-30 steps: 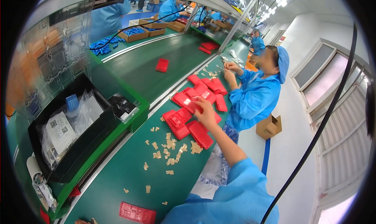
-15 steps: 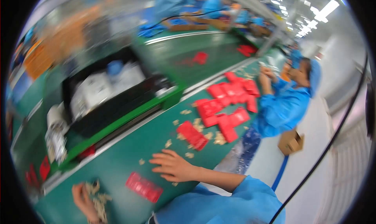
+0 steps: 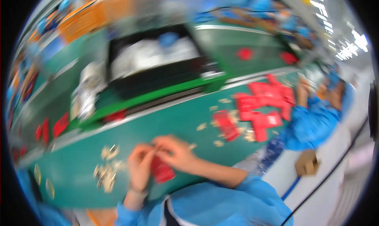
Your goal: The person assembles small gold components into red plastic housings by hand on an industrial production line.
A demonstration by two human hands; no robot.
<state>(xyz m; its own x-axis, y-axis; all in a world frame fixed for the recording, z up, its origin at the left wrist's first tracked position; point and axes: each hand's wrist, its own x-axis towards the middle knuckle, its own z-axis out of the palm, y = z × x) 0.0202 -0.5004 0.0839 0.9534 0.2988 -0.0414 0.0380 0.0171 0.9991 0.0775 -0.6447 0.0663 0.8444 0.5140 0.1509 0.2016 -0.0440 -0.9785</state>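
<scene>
A red flat packet (image 3: 162, 170) is right in front of me, its far end under my fingers. My left hand (image 3: 140, 166) is closed in a pinch at that end. My right hand (image 3: 178, 154) comes from the right, fingers pinched against those of the left. Whatever sits between the fingertips is hidden and blurred. Left of my hands is a loose pile of small pale pieces (image 3: 106, 172) on the green table (image 3: 73, 166). Farther right one red packet (image 3: 226, 125) lies apart, with pale pieces scattered round it.
Many red packets (image 3: 268, 93) are heaped at the right, near a co-worker in a blue sleeve (image 3: 310, 121). Beyond the table's metal edge stands a black bin (image 3: 158, 78) with white bags, beside a clear plastic roll (image 3: 87, 90). A cardboard box (image 3: 307, 163) sits low at the right.
My left hand has left the pale pile and come right to the red packet. My right hand, spread on the table before, now meets it in a pinch. The view has swung left.
</scene>
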